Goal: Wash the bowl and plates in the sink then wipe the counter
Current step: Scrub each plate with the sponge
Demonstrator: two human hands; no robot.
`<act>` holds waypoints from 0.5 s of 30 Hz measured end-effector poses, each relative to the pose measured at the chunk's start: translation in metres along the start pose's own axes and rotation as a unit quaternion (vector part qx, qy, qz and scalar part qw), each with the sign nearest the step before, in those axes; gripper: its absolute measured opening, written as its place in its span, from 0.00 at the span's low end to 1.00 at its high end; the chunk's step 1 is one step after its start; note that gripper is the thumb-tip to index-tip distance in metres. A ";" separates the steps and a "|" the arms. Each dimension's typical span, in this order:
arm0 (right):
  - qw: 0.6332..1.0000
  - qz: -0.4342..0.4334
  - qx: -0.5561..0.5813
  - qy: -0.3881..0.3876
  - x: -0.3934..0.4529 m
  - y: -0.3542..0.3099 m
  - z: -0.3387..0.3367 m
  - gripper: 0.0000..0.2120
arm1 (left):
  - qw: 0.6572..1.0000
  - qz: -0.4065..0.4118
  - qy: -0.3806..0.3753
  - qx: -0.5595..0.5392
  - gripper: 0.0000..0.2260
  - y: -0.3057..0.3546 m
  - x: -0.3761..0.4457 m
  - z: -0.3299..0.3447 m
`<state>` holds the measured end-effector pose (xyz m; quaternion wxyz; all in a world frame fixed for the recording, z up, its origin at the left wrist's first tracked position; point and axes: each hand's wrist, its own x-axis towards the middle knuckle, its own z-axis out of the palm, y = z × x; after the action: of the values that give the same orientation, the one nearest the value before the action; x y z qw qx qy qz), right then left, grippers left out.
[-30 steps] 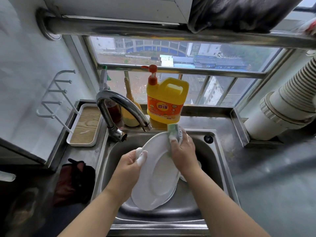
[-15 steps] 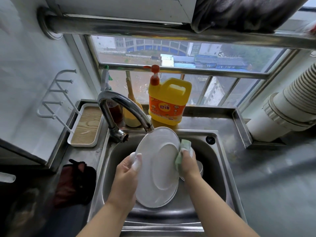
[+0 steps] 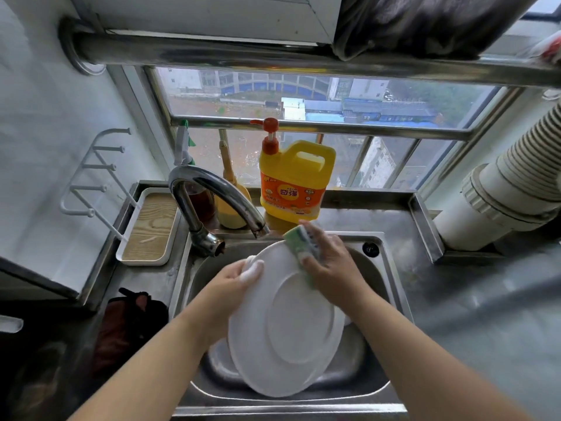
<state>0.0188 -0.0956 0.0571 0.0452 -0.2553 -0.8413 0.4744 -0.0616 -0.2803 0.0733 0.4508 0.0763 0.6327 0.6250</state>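
Sponge (image 3: 300,245) has risen to plate (image 3: 285,326) rim near "奇强" bottle (image 3: 293,183).

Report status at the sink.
Left hand grips plate rim. Right hand presses sponge on its top edge. Nothing blocking.

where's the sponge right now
In the head view the sponge is in the right hand, pressed on the upper right rim of the plate over the sink, just below the yellow bottle.
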 end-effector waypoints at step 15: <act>0.988 -0.121 -0.091 0.017 -0.029 -0.013 0.047 0.26 | 0.992 0.094 0.069 -0.050 0.14 -0.020 -0.005 0.018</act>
<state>0.0238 -0.1508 0.0466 0.0927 -0.1627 -0.9047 0.3828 -0.0377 -0.2751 0.0623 0.3490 0.0692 0.6200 0.6992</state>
